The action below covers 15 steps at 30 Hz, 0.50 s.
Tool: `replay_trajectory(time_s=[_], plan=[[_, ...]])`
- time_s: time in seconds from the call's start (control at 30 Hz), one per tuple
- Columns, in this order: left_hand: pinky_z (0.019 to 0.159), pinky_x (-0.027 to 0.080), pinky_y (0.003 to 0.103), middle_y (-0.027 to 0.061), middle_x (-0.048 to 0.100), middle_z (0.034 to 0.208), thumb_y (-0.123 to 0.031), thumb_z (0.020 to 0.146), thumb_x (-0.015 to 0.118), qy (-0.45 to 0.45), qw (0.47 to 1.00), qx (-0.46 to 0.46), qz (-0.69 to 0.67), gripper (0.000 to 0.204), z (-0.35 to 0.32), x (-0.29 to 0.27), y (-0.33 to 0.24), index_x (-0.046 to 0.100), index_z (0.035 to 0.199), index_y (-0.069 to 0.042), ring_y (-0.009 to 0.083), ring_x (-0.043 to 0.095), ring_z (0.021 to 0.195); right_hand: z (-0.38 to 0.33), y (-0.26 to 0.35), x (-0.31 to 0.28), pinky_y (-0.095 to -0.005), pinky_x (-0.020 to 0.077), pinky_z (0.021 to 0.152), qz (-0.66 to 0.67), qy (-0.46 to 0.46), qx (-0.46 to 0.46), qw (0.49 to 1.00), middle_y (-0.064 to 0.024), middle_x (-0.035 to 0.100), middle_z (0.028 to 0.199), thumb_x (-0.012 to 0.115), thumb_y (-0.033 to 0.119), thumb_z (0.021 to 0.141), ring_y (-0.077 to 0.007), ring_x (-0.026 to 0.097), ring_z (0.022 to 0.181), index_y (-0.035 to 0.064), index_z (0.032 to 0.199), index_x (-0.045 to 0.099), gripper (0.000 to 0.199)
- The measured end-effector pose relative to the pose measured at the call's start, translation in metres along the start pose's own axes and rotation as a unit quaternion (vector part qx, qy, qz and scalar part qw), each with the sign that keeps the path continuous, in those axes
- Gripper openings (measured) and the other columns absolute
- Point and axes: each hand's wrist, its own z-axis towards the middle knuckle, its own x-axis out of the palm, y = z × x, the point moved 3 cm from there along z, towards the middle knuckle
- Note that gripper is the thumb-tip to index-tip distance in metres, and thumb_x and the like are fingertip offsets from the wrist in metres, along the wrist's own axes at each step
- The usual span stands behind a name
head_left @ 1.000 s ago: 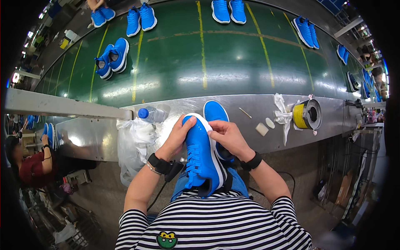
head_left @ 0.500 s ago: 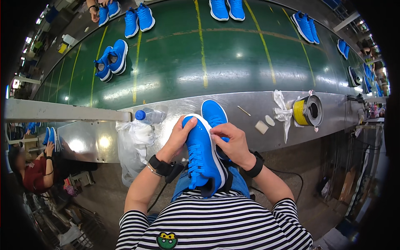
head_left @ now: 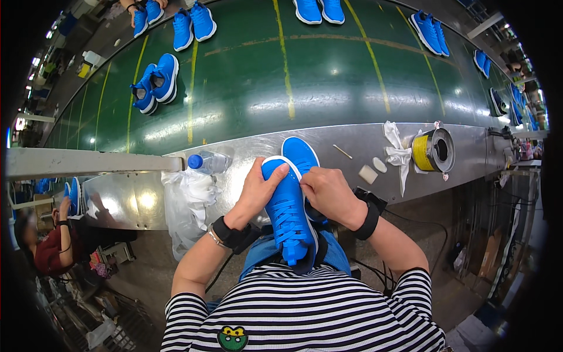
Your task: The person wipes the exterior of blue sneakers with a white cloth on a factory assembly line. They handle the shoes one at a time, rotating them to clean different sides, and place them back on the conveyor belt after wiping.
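Note:
A blue lace-up sneaker [head_left: 287, 217] with a white sole is held before my body, toe pointing away and heel toward my striped shirt. My left hand [head_left: 258, 190] wraps round the toe's left side, its thumb lying over the upper. Against the right edge, near the white sole, my right hand [head_left: 333, 196] is closed with its fingers curled together; whatever is in them, if anything, is hidden. Just beyond, a second blue sneaker [head_left: 300, 154] rests on the metal ledge [head_left: 252, 146], partly covered by the first shoe and my right hand.
A clear bottle with a blue cap [head_left: 209, 162] and crumpled white plastic [head_left: 196, 190] lie left. To the right are a swab stick [head_left: 343, 151], a pale block [head_left: 368, 174], white tissue [head_left: 399, 155] and a yellow-labelled tin [head_left: 422, 154]. Several sneaker pairs stand on the green conveyor [head_left: 246, 76].
The held sneaker has turned a little more upright. My right hand has shifted slightly along its edge, with the back of the hand now more in view and the fingers more curled.

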Motion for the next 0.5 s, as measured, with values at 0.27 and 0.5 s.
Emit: replay_trajectory(time_s=[0.27, 0.5], plan=[[0.060, 0.048, 0.025, 0.0106, 0.058, 0.080, -0.038, 0.079, 0.062, 0.008, 1.000, 0.004, -0.014, 0.043, -0.002, -0.010, 0.003, 0.048, 0.092, 0.001, 0.0134, 0.057, 0.072, -0.003, -0.002, 0.011, -0.0311, 0.0458, 0.055, 0.112, -0.074, 0.027, 0.991, -0.0103, 0.057, 0.066, 0.061, 0.004, 0.068, -0.0240, 0.058, 0.060, 0.0014, 0.069, 0.057, 0.004], [0.063, 0.048, 0.025, 0.0094, 0.058, 0.083, -0.036, 0.081, 0.061, 0.047, 0.996, 0.009, -0.069, 0.040, -0.006, -0.002, -0.006, 0.047, 0.094, -0.001, 0.0121, 0.056, 0.074, -0.026, -0.003, 0.012, -0.0271, 0.0458, 0.056, 0.234, -0.138, 0.107, 0.956, -0.0075, 0.059, 0.069, 0.059, 0.002, 0.067, -0.0182, 0.058, 0.061, 0.0021, 0.072, 0.059, 0.005]])
